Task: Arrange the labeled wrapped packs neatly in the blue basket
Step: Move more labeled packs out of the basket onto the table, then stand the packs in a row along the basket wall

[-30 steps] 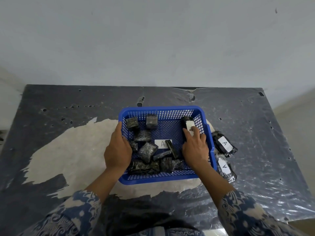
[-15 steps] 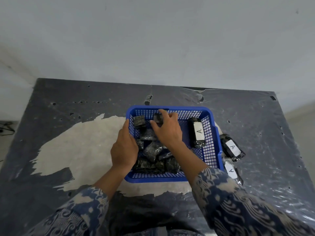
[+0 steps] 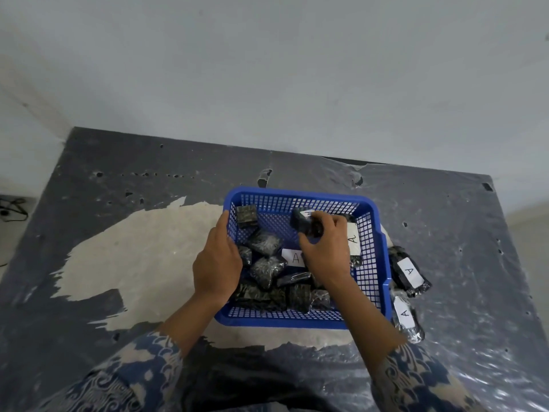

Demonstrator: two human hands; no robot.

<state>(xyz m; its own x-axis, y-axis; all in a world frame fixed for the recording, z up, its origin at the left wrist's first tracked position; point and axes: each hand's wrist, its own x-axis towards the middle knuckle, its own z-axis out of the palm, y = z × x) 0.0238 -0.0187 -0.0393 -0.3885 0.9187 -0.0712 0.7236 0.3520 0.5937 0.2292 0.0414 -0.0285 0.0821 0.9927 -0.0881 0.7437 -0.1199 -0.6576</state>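
Note:
The blue basket (image 3: pixel 375 263) sits mid-table and holds several dark wrapped packs, some with white "A" labels. My left hand (image 3: pixel 218 260) grips the basket's left rim. My right hand (image 3: pixel 325 248) is inside the basket, closed on one wrapped pack (image 3: pixel 301 222) lifted near the far wall, its label partly showing. A labeled pack (image 3: pixel 353 240) lies along the right wall, half hidden by my hand. Another label (image 3: pixel 292 257) shows in the middle. An unlabeled pack (image 3: pixel 247 215) stands in the far left corner.
Two labeled packs lie on the table outside the basket's right side, one (image 3: pixel 409 272) farther and one (image 3: pixel 406 318) nearer. The table (image 3: pixel 118 203) is dark plastic sheet with a worn pale patch; a wall runs behind it. Cables lie on the floor at far left.
My right hand left a labeled pack by the right wall, reached to the far middle, and now holds a pack lifted there. The left hand stayed on the rim.

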